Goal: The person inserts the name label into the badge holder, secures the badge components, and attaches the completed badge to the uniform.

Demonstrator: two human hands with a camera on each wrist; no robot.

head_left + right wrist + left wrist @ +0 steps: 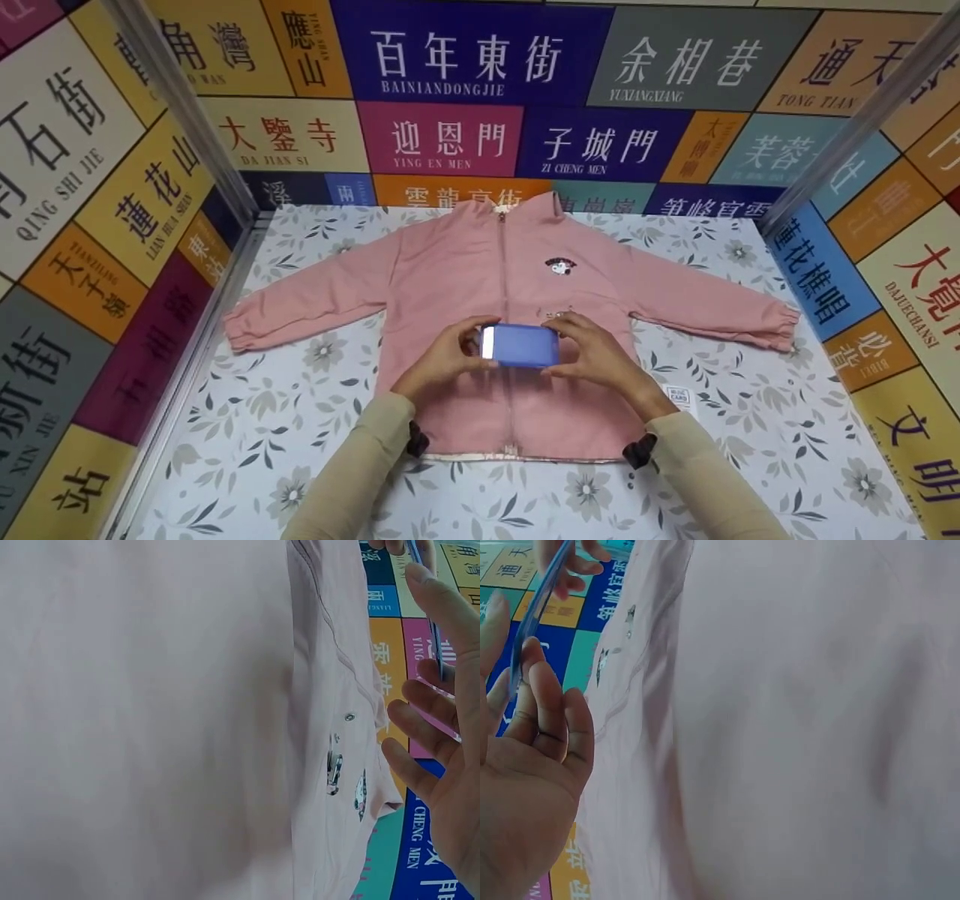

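Note:
A pink zip-up jacket [450,285] lies spread out, front side up, with its sleeves reaching to both sides and a small cartoon dog patch on the chest. Above its middle, a thin, flat blue rectangle [523,346], card-like with a white strip at one end, is held level between two hands. My left hand [448,352] pinches the white end between thumb and fingers. At the opposite end, my right hand [592,352] pinches it too. Both wrist views show the rectangle [536,611] nearly edge-on, and its exact kind cannot be made out.
The table [300,420] has a white cover printed with grey leaves and flowers. A small white printed card [680,397] lies right of the jacket's hem. Panels with colourful Chinese signs [457,139] stand along the back and both sides, joined by metal corner posts [187,105].

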